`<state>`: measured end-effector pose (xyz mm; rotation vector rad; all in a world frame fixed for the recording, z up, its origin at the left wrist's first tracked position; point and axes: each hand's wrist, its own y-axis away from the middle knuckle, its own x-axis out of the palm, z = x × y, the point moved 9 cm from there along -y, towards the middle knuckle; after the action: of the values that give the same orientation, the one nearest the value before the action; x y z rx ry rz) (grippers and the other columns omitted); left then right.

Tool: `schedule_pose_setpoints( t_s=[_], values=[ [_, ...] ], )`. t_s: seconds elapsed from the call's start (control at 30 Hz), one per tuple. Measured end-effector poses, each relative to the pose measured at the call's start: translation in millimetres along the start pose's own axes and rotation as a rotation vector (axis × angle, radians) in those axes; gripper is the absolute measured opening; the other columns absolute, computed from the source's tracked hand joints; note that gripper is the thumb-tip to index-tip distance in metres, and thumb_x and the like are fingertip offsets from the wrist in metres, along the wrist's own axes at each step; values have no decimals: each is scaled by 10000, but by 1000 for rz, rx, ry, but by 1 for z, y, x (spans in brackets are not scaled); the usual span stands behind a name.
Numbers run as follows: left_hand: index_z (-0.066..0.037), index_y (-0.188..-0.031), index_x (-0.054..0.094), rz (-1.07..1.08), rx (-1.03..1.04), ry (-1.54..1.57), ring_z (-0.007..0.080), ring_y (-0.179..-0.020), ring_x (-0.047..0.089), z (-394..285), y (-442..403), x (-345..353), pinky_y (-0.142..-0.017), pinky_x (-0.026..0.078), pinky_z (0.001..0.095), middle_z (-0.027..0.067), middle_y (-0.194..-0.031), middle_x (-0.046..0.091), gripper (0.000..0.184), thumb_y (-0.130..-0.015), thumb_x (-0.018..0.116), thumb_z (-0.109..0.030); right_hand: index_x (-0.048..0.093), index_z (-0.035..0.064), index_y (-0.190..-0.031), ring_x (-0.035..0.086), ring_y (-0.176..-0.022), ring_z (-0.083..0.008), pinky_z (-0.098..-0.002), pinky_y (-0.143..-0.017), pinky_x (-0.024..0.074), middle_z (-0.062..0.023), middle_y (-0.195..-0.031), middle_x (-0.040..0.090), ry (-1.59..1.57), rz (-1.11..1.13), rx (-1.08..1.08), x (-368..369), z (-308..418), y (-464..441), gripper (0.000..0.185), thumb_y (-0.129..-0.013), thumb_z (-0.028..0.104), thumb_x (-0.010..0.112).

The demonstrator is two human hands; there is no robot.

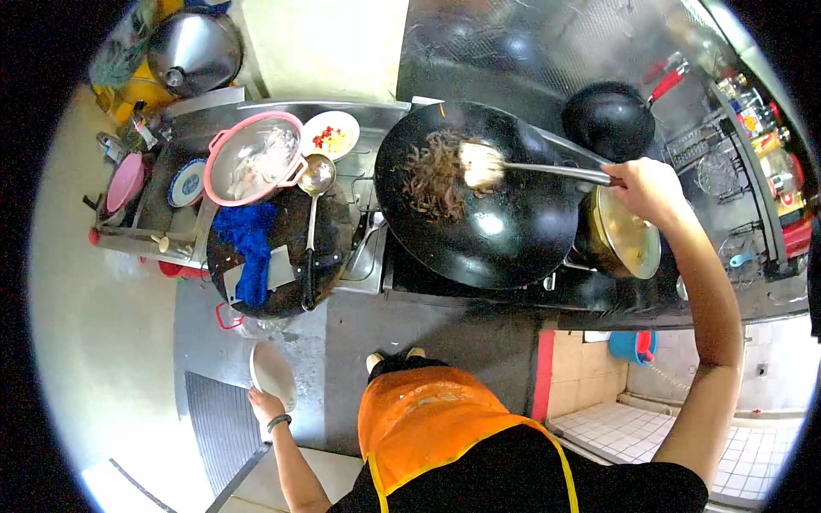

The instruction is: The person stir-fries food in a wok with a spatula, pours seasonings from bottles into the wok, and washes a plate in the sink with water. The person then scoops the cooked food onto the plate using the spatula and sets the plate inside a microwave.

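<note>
My right hand (647,190) is closed around the handle of a metal spatula (556,173). The spatula's blade, blurred, lies in a large black wok (513,244) beside dark shredded food (432,175). A pale, blurred patch covers the blade, and I cannot make out whether it is food. Low at the left, my left hand (267,406) grips the edge of a pale plate (274,376), which is tilted and held over the floor, away from the stove.
Left of the wok, a round board (333,227) bears a ladle (311,231), a blue cloth (252,248) and a cleaver (280,268). Behind it are a pink basket (218,162) and a white plate (341,122). A lidded pot (629,235) and small wok (607,120) stand right.
</note>
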<state>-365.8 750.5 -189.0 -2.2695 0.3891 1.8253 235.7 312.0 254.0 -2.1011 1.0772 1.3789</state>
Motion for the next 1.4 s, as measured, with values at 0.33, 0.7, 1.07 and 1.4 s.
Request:
schedule_pose_setpoints(
  t_s=[0.33, 0.7, 1.07, 1.4],
  values=[
    [48, -980, 507, 68, -149, 89, 435, -905, 560, 12, 16, 23, -782, 456, 492, 257, -941, 572, 195, -805, 525, -35, 671, 235, -1056, 648, -779, -313, -410, -712, 526, -105, -829, 674, -71, -15, -111, 21, 9, -80, 298, -766, 291, 636],
    [67, -1035, 497, -10, -1, 102, 428, -963, 521, -17, 6, -9, -828, 427, 488, 261, -989, 547, 234, -859, 497, -86, 630, 228, -1135, 670, -673, -242, -383, -555, 526, -85, -723, 661, 286, -208, 16, 2, 19, -72, 290, -886, 187, 489],
    [88, -1156, 473, -30, 96, 49, 416, -1052, 521, -21, 17, -14, -890, 448, 463, 262, -1116, 543, 339, -855, 509, -63, 687, 87, -1029, 579, -505, -164, -332, -509, 463, -96, -595, 598, -348, 382, 79, 35, -70, 7, 282, -778, 210, 653],
    [-40, -1102, 533, -304, 469, -236, 314, -907, 605, -55, 24, -142, -630, 549, 419, 139, -1053, 573, 276, -828, 509, -65, 684, 67, -1015, 420, -389, -77, -243, -344, 296, 11, -527, 487, -840, 812, 194, 131, -5, 73, 247, -869, 256, 623]
  ],
)
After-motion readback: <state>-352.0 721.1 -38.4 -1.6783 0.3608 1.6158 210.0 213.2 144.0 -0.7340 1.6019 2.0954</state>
